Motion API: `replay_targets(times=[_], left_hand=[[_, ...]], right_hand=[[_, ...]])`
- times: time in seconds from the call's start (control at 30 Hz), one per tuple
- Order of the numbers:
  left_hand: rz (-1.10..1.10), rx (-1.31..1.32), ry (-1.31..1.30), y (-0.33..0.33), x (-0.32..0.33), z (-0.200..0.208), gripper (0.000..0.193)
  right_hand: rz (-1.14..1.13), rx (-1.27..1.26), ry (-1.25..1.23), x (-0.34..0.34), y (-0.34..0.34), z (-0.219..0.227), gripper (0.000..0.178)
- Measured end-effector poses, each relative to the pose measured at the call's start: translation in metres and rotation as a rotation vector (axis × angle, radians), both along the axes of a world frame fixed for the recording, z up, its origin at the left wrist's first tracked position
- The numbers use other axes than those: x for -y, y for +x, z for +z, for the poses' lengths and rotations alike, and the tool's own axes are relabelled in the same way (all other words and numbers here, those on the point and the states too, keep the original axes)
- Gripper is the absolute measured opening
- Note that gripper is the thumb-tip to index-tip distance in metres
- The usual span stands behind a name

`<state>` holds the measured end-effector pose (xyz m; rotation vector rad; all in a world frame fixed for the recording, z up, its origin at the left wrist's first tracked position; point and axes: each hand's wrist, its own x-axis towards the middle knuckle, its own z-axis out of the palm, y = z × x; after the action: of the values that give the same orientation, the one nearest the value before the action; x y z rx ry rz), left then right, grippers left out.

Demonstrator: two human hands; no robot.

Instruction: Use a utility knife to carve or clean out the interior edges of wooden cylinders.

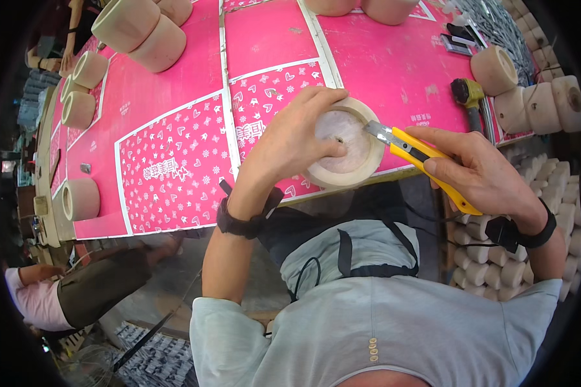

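Observation:
A round, pale wooden cup-like piece [373, 169] with a hollow face rests at the near edge of the pink table, its opening turned up toward me. My left hand [300, 132] grips it from the left, fingers over the far rim and thumb inside the hollow. A small dark spot marks the middle of that hollow. In my right hand [478, 171] is a yellow utility knife [426, 158], its blade out and pointing left. The blade tip meets or nearly meets the piece's right rim; I cannot tell which.
The table [271, 39] has a pink printed cover with white strips. More wooden pieces [81, 198] stand at the left, far side and right. A yellow-and-black power tool [468, 97] lies at the right. Another person [77, 290] sits at the lower left.

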<state>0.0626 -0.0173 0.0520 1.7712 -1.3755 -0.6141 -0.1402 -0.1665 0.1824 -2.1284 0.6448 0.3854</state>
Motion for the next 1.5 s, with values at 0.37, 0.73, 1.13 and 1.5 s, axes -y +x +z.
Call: replay_targets(times=[0.37,0.73,1.13,1.5], left_hand=[[0.304,-0.13,-0.169,-0.041,-0.002,-0.034,0.045],[0.39,0.046,-0.098,-0.049,-0.017,-0.014,0.072],[0.457,-0.205,-0.309,-0.052,-0.011,-0.036,0.041],[0.514,-0.143,-0.367,-0.058,-0.007,-0.041,0.04]], right_hand=[[0.003,0.023,0.057,-0.003,0.001,-0.008,0.044],[0.039,0.055,0.023,-0.007,-0.001,-0.018,0.043],[-0.056,-0.017,0.115,-0.024,0.001,-0.025,0.043],[0.03,-0.002,0.009,-0.059,0.01,-0.037,0.049]])
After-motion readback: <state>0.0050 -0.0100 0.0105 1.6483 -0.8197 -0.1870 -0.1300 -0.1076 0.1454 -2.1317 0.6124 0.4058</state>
